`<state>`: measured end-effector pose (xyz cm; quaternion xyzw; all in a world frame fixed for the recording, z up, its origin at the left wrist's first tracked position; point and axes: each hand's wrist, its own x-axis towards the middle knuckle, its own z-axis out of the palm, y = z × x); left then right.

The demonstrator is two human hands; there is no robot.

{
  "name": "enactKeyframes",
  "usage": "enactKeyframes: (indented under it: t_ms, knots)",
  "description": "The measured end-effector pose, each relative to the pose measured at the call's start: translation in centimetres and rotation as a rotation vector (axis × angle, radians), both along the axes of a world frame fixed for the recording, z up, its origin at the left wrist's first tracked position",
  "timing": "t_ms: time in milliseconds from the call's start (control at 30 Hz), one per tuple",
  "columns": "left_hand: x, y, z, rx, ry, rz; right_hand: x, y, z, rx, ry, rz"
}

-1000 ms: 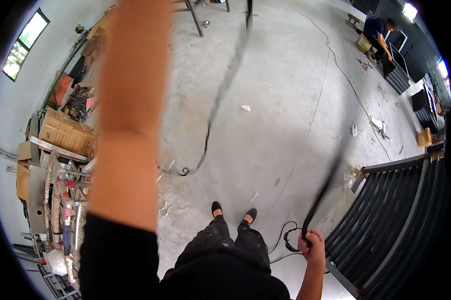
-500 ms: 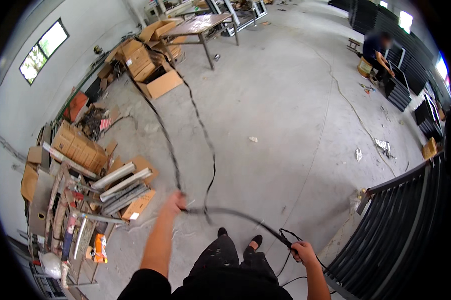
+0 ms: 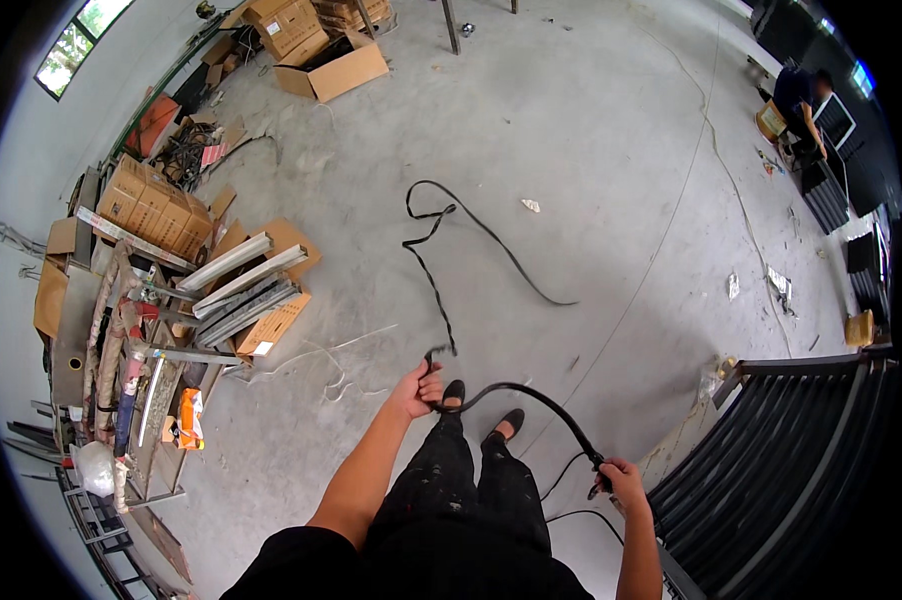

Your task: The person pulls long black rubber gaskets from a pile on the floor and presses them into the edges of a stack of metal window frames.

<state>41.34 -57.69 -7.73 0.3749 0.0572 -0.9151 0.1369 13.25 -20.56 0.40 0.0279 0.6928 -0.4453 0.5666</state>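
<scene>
Two hands, set apart, each clamped on one black strip (image 3: 546, 395). Ref.: my feet = dial ctr, 12 o'clock = straight ahead. L hand (image 3: 414, 390) at approx. 9–10 o'clock, fingers curled round strip; R hand (image 3: 623, 482) at approx. 4 o'clock, fist closed on strip. Btwn hands, strip bows up toward 12, passing beside L shoe (image 3: 455, 388) in view. Just above L hand, strip is blurred, exact run unclear; farther out, black length lies on floor (image 3: 591, 130) btwn 11 and 12, kinked and looped, tip at approx. 1 o'clock. Thin black cord (image 3: 591, 513) hangs/lies nr R hand, approx. 5.

Surroundings: dark slatted panel (image 3: 761, 470) at 3–4, close beside R hand, limits room on that side. White bars (image 3: 241, 262) on flattened cardboard at 10, w/ big carton (image 3: 158, 207) behind. Orange pack (image 3: 190, 418) at 9. Open carton (image 3: 336, 72) at 11. White scrap (image 3: 531, 205) btwn 12 and 1. Seated co-worker (image 3: 797, 105) at 1–2, well apart.
</scene>
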Motion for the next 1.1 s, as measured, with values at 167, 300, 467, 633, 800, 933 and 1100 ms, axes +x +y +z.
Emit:
enactKeyframes:
  t_ms: [167, 300, 467, 633, 800, 933, 1100]
  knots:
    - [-3.9, -2.0, 6.9, -0.157, 0.233, -0.044, 0.2, 2.4, -3.4, -0.016, 0.151, -0.014]
    - [-5.8, -2.9, 10.5, -0.178, 0.340, -0.097, 0.9, 3.9, -5.7, 0.053, 0.315, -0.004]
    - [-7.5, -2.0, 12.6, -0.134, 0.407, -0.176, 2.1, -2.6, -2.6, 0.150, 0.887, 0.306]
    - [-9.7, 3.4, 13.2, -0.120, 0.316, -0.423, 4.3, -16.2, 1.8, -0.393, -0.121, -0.168]
    - [-9.4, 6.4, 14.2, -0.044, 0.322, -0.504, 7.0, -23.9, 2.2, -0.671, -0.816, -0.409]
    - [-7.5, 4.3, 13.9, -0.118, 0.250, -0.573, 6.1, -23.3, -4.3, -0.838, -0.949, -0.785]
    - [-5.5, 3.3, 14.3, -0.126, 0.206, -0.660, -3.2, -17.8, -12.9, -0.467, -0.796, -1.306]
